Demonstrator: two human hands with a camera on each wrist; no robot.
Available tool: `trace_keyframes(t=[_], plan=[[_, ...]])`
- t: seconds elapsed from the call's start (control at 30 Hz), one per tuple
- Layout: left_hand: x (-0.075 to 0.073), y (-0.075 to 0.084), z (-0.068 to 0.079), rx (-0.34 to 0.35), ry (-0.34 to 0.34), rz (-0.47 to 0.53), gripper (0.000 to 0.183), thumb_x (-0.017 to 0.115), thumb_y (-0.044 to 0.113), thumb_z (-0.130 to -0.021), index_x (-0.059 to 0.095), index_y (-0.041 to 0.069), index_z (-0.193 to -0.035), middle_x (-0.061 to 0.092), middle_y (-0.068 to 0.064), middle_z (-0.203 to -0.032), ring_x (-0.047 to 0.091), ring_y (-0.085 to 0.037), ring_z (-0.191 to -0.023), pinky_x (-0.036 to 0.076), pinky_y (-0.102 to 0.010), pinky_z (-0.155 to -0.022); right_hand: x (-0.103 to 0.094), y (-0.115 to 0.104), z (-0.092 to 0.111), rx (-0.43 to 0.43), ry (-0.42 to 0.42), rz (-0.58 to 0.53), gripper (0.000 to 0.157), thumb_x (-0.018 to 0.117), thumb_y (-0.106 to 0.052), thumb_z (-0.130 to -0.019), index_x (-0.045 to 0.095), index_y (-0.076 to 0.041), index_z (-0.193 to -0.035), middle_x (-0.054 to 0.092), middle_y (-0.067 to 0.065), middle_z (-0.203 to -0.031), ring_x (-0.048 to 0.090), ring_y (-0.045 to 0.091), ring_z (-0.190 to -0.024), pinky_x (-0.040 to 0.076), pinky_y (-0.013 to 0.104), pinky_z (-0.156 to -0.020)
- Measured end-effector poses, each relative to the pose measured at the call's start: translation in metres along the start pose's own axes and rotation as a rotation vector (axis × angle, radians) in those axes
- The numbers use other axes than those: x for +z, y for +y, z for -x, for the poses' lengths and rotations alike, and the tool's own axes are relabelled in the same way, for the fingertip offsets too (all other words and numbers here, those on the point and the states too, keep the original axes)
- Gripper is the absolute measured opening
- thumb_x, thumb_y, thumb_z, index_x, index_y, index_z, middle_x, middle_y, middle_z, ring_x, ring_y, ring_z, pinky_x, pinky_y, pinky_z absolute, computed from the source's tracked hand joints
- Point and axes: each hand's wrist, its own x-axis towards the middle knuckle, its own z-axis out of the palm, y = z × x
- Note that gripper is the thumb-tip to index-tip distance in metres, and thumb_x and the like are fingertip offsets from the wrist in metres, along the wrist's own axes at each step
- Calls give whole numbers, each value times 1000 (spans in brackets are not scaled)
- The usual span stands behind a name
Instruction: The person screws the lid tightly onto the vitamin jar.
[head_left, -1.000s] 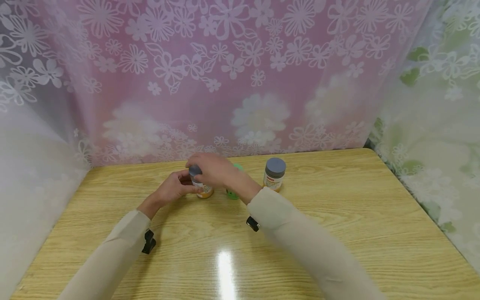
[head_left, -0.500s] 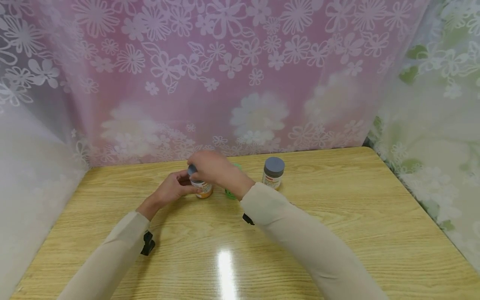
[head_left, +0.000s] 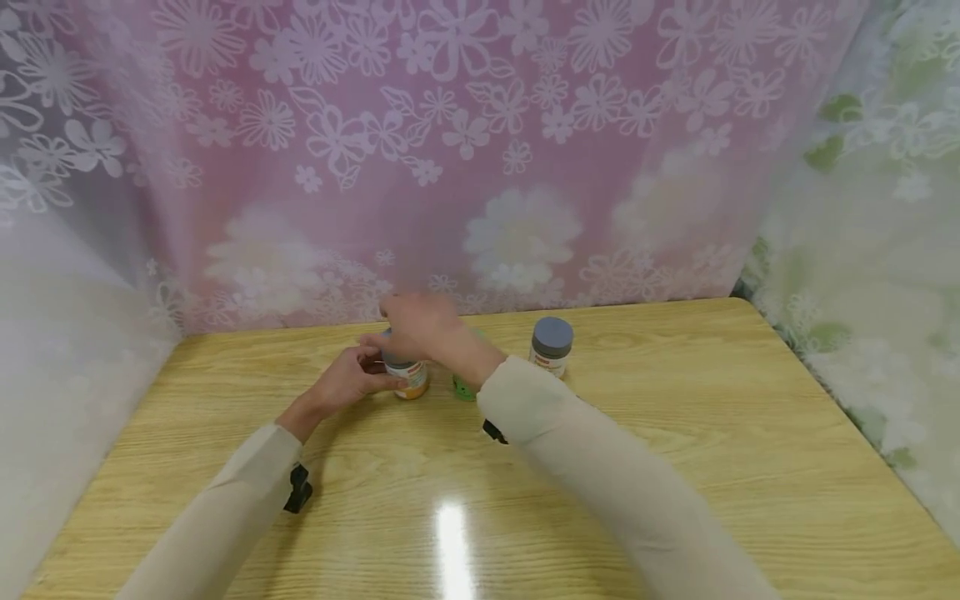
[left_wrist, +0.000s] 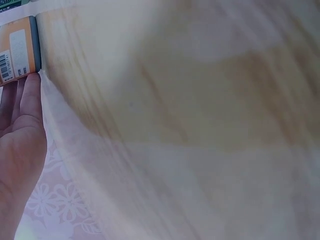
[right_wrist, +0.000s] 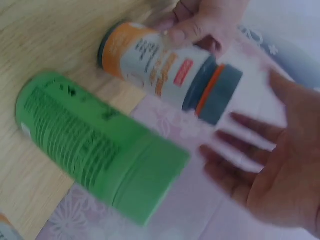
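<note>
A white-and-orange supplement jar (head_left: 412,382) with a grey screw lid (right_wrist: 220,95) stands upright on the wooden table. My left hand (head_left: 347,382) holds its body, thumb on the label and fingers behind. In the right wrist view, an orange ring shows between the lid and the jar's grey neck. My right hand (right_wrist: 287,165) is around the lid with spread fingers, apart from it in that view. From the head, the right hand blurs and covers part of the lid. In the left wrist view, only the jar's orange lower part (left_wrist: 19,50) shows, against my fingertips.
A green cylindrical container (right_wrist: 90,140) stands just right of the held jar, partly hidden by my right arm in the head view. Farther right is a second grey-lidded jar (head_left: 551,343). A pink flowered curtain (head_left: 465,167) hangs behind the table's back edge.
My right hand's fingers have come off the lid and spread, and the hand has lifted slightly. The left hand keeps its hold on the jar, which stays in place.
</note>
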Motion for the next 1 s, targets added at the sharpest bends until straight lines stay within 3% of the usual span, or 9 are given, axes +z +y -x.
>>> trace_keyframes(t=[0.13, 0.2, 0.27, 0.4, 0.53, 0.77, 0.87, 1.0], plan=[[-1, 0, 1, -2, -7, -28, 58, 73, 22, -87, 47, 4, -137, 54, -15, -131, 54, -30, -118, 49, -41, -91, -13, 9, -3, -221, -109, -108, 44, 52, -40, -98, 50, -21, -139, 44, -2, -143, 44, 15, -126, 44, 30, -93], [-2, 0, 1, 2, -7, -32, 57, 72, 22, -88, 48, 5, -137, 54, -14, -130, 54, -30, -117, 49, -41, -91, -19, 10, -3, -311, -187, -124, 43, 57, -26, -98, 50, -19, -139, 42, -1, -144, 40, 16, -130, 40, 29, -97], [-3, 1, 2, 7, -10, -39, 58, 72, 22, -88, 48, 6, -138, 54, -14, -130, 54, -30, -118, 49, -41, -91, -22, 9, -2, -340, -250, -127, 43, 59, -16, -96, 52, -17, -138, 46, 0, -140, 44, 16, -125, 43, 27, -92], [-2, 1, 1, -1, -2, -45, 56, 73, 23, -87, 51, 6, -136, 55, -13, -130, 54, -29, -118, 49, -40, -91, -19, 11, -2, -321, -299, -129, 40, 61, -8, -94, 58, -16, -133, 54, -1, -131, 51, 13, -113, 46, 26, -85], [-1, 1, 0, -7, 12, -42, 54, 74, 24, -86, 53, 7, -133, 55, -13, -130, 55, -28, -116, 49, -40, -90, -13, 10, -3, -288, -265, -112, 37, 64, -12, -93, 61, -15, -129, 58, -2, -125, 54, 12, -107, 47, 26, -84], [0, 1, 1, 12, -3, 9, 55, 74, 19, -86, 52, 11, -136, 56, -10, -129, 58, -26, -113, 50, -41, -89, -4, 4, -2, -132, -113, 6, 37, 61, -45, -92, 66, -17, -116, 64, -3, -106, 59, 11, -85, 50, 27, -68], [0, -1, 0, 8, -11, 15, 54, 74, 19, -86, 52, 7, -135, 56, -12, -128, 58, -27, -112, 50, -42, -89, -2, 8, -3, -117, -92, 8, 50, 52, -57, -92, 60, -21, -126, 61, -3, -118, 59, 13, -97, 50, 30, -72], [0, -2, -1, -5, -3, -2, 53, 74, 20, -86, 52, 6, -133, 56, -13, -127, 57, -28, -113, 50, -42, -89, -7, 15, -5, -250, -109, -62, 50, 54, -45, -96, 50, -20, -139, 47, -2, -139, 46, 14, -124, 44, 30, -91]])
